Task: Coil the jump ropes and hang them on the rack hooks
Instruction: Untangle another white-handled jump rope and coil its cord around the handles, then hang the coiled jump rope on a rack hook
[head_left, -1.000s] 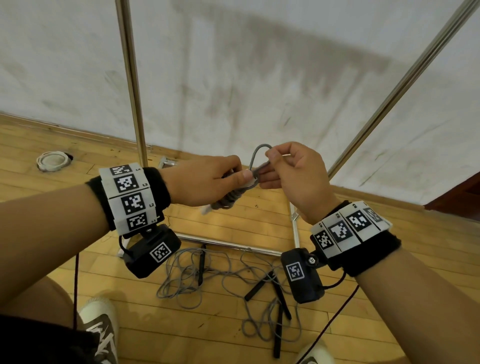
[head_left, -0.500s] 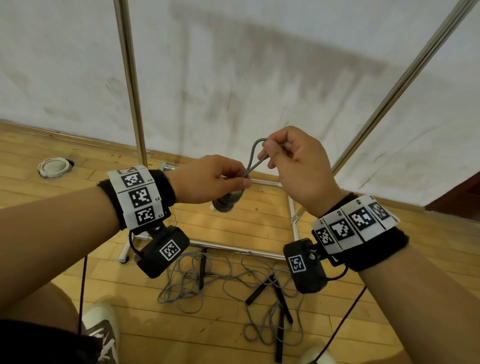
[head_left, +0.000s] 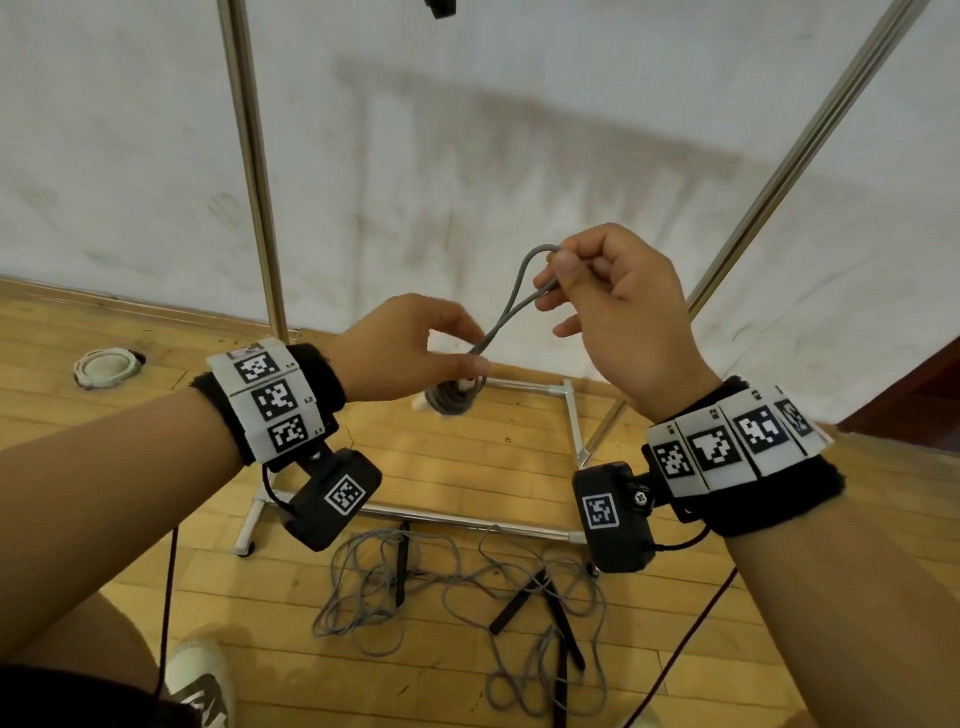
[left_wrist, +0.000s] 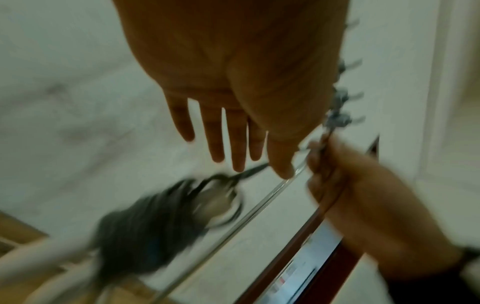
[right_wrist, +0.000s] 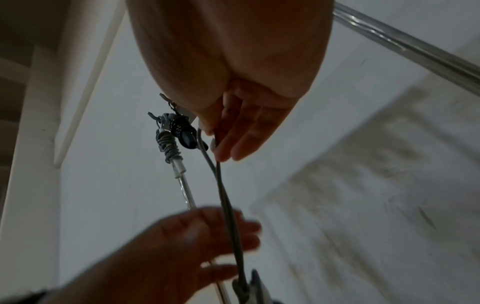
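Note:
A grey jump rope wound into a tight bundle (head_left: 451, 401) hangs in the air in front of the rack. A long loop (head_left: 511, 291) rises from it. My right hand (head_left: 558, 275) pinches the top of that loop between thumb and forefinger, also seen in the right wrist view (right_wrist: 215, 144). My left hand (head_left: 467, 348) is just above the bundle beside the loop's lower end. In the left wrist view its fingers (left_wrist: 239, 144) are straight, and the blurred bundle (left_wrist: 145, 232) swings below them.
The rack's steel uprights (head_left: 252, 166) (head_left: 789, 156) and base bar (head_left: 415, 514) stand ahead against a white wall. Coiled ropes (right_wrist: 171, 131) hang from hooks up on its top bar. Loose grey ropes with black handles (head_left: 467, 587) lie tangled on the wooden floor. My shoe (head_left: 200, 675) is at the lower left.
Both hands rose. My right hand drew the loop up and away from the left hand. The left hand let go of the bundle, which now dangles from the loop.

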